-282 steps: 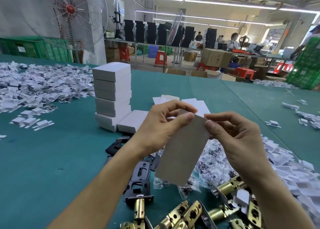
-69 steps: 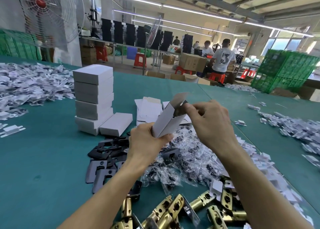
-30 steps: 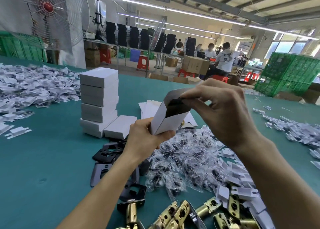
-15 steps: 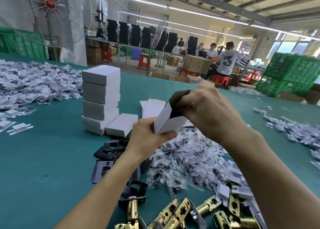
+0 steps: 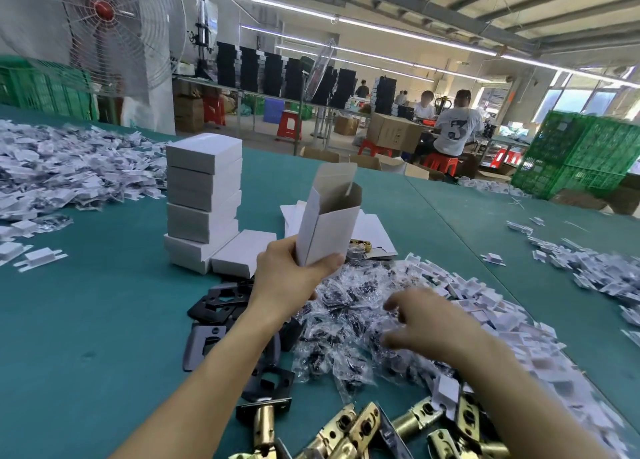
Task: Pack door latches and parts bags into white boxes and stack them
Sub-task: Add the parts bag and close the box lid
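My left hand point(image 5: 289, 278) holds a white box point(image 5: 329, 223) upright by its lower end, its top flap open. My right hand point(image 5: 420, 323) is blurred, fingers spread, low over the heap of clear parts bags point(image 5: 349, 334); I cannot see anything in it. Brass door latches point(image 5: 349, 427) lie at the near edge. Black plates point(image 5: 218, 301) lie left of the bags. A stack of closed white boxes point(image 5: 204, 198) stands behind, with one more closed box point(image 5: 240, 254) lying beside its base.
Flat box blanks point(image 5: 374, 226) lie behind the held box. White plastic inserts point(image 5: 491, 323) spread right of the bags, more heaps at far left point(image 5: 62, 178) and far right point(image 5: 595, 271). A fan point(image 5: 104, 25), green crates point(image 5: 571, 157) and seated people point(image 5: 457, 129) are beyond the green table point(image 5: 86, 320).
My right hand has left the box's open top and dropped to the pile of parts bags. The left hand keeps the box raised, its flap now standing open.
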The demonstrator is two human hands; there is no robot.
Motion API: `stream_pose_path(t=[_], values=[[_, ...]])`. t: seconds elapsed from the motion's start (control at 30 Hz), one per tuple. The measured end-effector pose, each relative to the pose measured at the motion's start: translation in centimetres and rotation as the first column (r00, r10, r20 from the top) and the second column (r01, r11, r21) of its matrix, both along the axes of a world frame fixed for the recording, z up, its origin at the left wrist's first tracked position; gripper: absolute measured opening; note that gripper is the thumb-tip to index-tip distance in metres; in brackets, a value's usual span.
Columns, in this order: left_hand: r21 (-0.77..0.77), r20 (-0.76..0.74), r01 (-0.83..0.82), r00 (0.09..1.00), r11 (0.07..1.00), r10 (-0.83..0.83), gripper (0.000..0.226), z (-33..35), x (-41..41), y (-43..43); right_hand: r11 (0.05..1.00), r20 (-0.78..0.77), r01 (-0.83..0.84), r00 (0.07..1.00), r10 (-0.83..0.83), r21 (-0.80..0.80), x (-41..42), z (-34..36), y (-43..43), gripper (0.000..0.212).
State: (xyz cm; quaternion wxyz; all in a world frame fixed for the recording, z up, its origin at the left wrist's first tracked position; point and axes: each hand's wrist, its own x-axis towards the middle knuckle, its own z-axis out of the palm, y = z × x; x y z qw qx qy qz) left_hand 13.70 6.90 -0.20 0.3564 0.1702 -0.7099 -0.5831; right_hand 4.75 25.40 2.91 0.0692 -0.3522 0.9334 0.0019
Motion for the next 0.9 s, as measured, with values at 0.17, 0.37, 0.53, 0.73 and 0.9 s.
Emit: stream_pose_path(t=[0.17, 0.37, 0.53, 0.73, 0.9], values=[[0.021, -0.016, 0.042, 0.999, 0.999, -0.042, 0.029, -0.1, -0.2, 0.1, 0.993, -0.012, 0.064, 0.998, -0.066, -0.096, -0.2, -2.9, 0.3, 0.048], [0.025, 0.06, 0.028, 0.998, 0.999, -0.029, 0.029, -1.0, -0.5, -0.5, 0.937, 0.032, -0.001, 0.999, 0.013, -0.349, -0.4, -1.3, 0.4, 0.017], [0.087, 0.107, 0.105, 0.988, 0.991, -0.115, 0.028, -1.4, -0.4, -0.4, 0.594, -0.082, -0.142, 0.988, 0.127, -0.791, 0.4, 3.5, 0.5, 0.02], [0.151, 0.133, 0.229, 0.959, 0.962, -0.249, 0.032, -1.1, -0.3, 0.0, 0.565, -0.362, -0.432, 0.901, 0.238, -0.703, 1.4, 6.8, -0.8, 0.028], [0.174, 0.147, 0.274, 0.942, 0.946, -0.301, 0.032, -0.9, 0.0, 0.3, 0.585, -0.498, -0.522, 0.839, 0.22, -0.621, 1.4, 7.1, -1.7, 0.019]])
